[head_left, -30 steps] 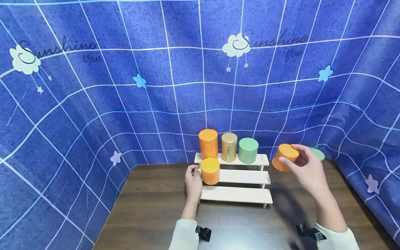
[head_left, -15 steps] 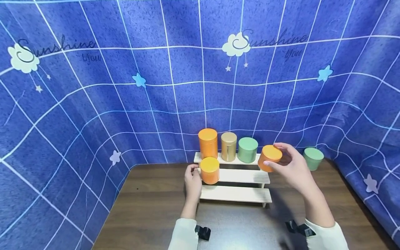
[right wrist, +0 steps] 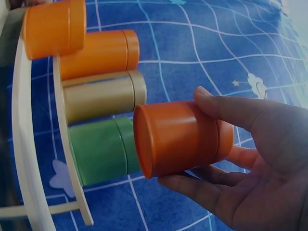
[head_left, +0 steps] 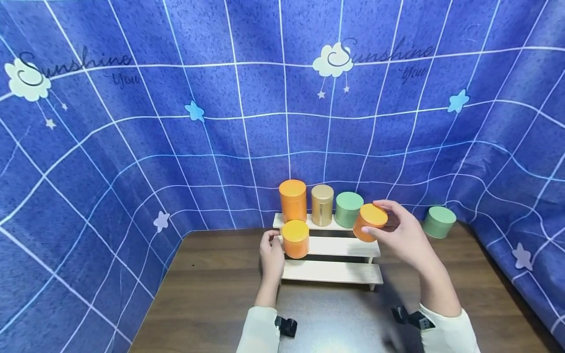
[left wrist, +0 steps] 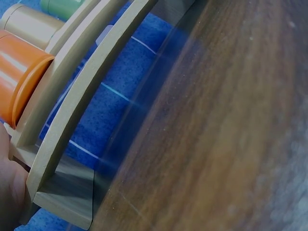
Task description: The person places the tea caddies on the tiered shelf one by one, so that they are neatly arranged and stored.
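Note:
My right hand [head_left: 403, 238] holds a short orange tin [head_left: 370, 223] between thumb and fingers. In the right wrist view that orange tin [right wrist: 180, 137] is tilted, raised off the rack near its right end. My left hand [head_left: 271, 257] grips the left end of a pale three-step rack [head_left: 333, 272], its fingers beside another short orange tin [head_left: 295, 239] standing on the middle step. In the left wrist view only part of the left hand [left wrist: 12, 192] shows, against the rack's end piece. The top step carries a tall orange tin [head_left: 293, 201], a gold tin [head_left: 322, 206] and a green tin [head_left: 348, 210].
A second green tin [head_left: 439, 222] stands on the brown wooden table [head_left: 212, 294], right of the rack and behind the right hand. A blue grid-patterned cloth [head_left: 247, 137] hangs along the back and sides of the table.
My right hand has carried the orange tin leftward to the rack's right end, uncovering the green tin on the table. My left hand stays at the rack's left end.

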`<move>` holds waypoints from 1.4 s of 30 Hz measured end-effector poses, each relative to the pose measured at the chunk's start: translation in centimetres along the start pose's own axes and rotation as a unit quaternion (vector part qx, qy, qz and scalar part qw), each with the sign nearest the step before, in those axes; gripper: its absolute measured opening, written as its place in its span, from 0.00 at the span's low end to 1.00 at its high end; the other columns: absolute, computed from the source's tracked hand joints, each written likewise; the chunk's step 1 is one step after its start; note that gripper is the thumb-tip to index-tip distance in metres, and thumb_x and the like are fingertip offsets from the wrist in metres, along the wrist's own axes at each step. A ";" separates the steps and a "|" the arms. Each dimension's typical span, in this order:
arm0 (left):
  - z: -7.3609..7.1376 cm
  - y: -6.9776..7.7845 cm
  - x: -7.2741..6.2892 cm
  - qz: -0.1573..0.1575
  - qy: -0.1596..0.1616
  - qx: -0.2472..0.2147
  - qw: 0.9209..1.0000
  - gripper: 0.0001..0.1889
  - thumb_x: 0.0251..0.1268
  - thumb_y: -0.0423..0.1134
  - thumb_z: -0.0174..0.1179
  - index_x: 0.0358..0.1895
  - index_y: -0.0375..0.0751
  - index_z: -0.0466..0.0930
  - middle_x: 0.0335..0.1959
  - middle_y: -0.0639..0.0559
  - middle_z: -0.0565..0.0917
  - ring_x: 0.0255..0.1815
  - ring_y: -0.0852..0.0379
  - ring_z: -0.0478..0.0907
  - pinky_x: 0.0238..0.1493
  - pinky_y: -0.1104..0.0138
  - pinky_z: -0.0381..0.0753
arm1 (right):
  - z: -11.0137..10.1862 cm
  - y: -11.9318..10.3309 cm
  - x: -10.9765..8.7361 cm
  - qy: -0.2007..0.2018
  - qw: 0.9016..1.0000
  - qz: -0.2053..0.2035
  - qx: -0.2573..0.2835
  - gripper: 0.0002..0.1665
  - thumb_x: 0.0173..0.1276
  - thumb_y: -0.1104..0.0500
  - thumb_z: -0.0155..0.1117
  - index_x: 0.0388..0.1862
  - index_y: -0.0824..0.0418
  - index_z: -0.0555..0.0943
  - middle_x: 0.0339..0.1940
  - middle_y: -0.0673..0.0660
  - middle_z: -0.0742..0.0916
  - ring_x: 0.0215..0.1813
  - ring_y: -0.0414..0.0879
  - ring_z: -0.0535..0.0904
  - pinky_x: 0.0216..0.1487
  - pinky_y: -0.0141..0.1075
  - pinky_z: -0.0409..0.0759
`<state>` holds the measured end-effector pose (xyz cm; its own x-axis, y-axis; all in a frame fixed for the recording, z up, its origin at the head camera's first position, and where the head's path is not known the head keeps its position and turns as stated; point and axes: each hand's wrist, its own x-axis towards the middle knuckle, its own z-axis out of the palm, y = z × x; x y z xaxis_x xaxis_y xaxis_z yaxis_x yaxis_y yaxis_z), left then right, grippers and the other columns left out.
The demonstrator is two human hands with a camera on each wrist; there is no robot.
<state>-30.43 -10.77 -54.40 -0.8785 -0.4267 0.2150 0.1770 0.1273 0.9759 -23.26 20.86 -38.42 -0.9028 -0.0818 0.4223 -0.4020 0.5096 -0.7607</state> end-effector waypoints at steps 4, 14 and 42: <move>0.0 -0.1 -0.1 0.003 0.001 0.004 1.000 0.09 0.79 0.30 0.50 0.49 0.39 0.81 0.42 0.42 0.81 0.31 0.58 0.76 0.32 0.67 0.80 | 0.5 -0.2 0.0 -0.010 1.000 0.000 0.004 0.38 0.61 0.60 0.83 0.69 0.63 0.77 0.57 0.64 0.87 0.43 0.31 0.86 0.44 0.26 0.86; 0.0 -0.1 -0.1 0.003 0.007 0.002 1.000 0.08 0.79 0.30 0.50 0.48 0.38 0.81 0.41 0.43 0.80 0.30 0.58 0.75 0.31 0.67 0.79 | 2.1 -1.1 -0.1 -0.024 0.998 0.003 0.058 0.37 0.61 0.64 0.81 0.68 0.66 0.77 0.55 0.68 0.88 0.42 0.35 0.86 0.43 0.28 0.87; -0.1 -0.2 0.1 0.007 -0.001 -0.006 1.000 0.09 0.78 0.30 0.50 0.48 0.39 0.81 0.33 0.45 0.78 0.25 0.57 0.76 0.30 0.67 0.79 | 7.0 -0.1 0.4 -0.054 0.996 0.021 0.066 0.36 0.59 0.64 0.82 0.66 0.64 0.79 0.59 0.65 0.88 0.51 0.55 0.89 0.48 0.28 0.86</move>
<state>-30.44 -10.93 -54.53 -0.8763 -0.4235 0.2295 0.1956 0.1225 0.9730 -24.64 14.79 -41.67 -0.9277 -0.1586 0.3380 -0.3734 0.3990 -0.8375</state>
